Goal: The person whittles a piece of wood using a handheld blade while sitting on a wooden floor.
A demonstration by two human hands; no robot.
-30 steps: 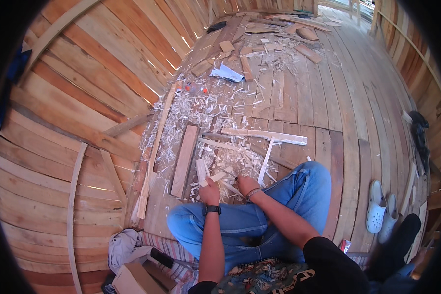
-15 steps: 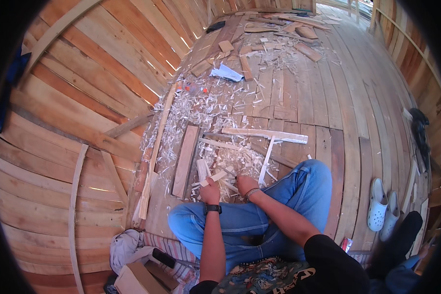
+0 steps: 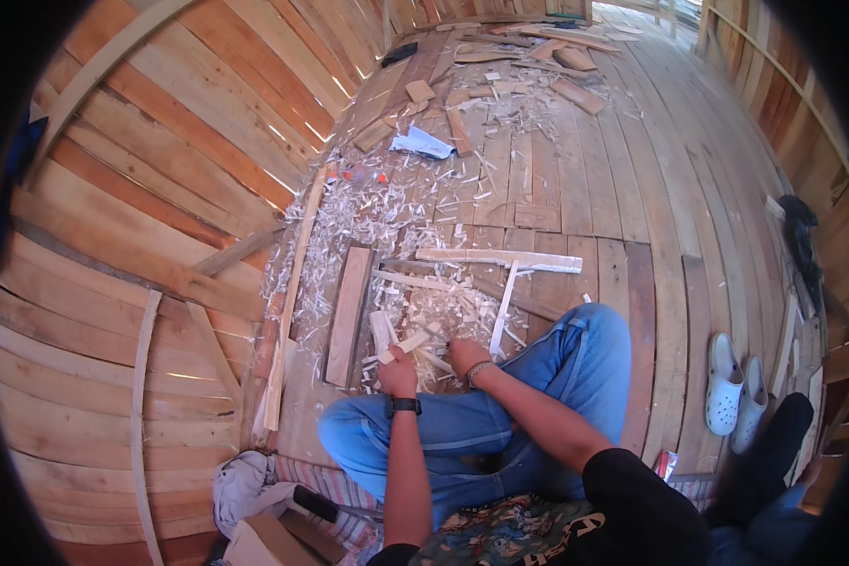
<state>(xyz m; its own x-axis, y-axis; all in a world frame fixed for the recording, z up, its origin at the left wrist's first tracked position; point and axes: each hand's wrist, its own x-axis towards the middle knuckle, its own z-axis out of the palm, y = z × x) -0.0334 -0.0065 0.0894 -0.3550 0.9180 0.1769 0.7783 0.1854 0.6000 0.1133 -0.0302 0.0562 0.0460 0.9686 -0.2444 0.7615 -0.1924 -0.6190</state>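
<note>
My left hand point(image 3: 398, 374) is closed round the lower end of a short, flat, pale wood strip point(image 3: 407, 343), which slants up to the right. My right hand point(image 3: 467, 357) is a closed fist just to the right. From it a narrow grey blade, seemingly a knife point(image 3: 436, 330), reaches to the strip's upper end; its handle is mostly hidden. Beneath both hands lies a heap of wood chips point(image 3: 457, 307). Another pale wood block point(image 3: 380, 328) rests left of the strip.
A thick plank point(image 3: 349, 316) lies left of the chips. Beyond them are a long wrapped stick point(image 3: 500, 259) and a thin white stick point(image 3: 504, 307). Shavings point(image 3: 325, 231) cover the floor by the left wall. Pale clogs point(image 3: 724, 387) stand at right, near another person's dark-clad leg point(image 3: 774, 443).
The whole view has shifted slightly, so things sit a little farther left. Both hands keep their grip and nearly the same place over the chips.
</note>
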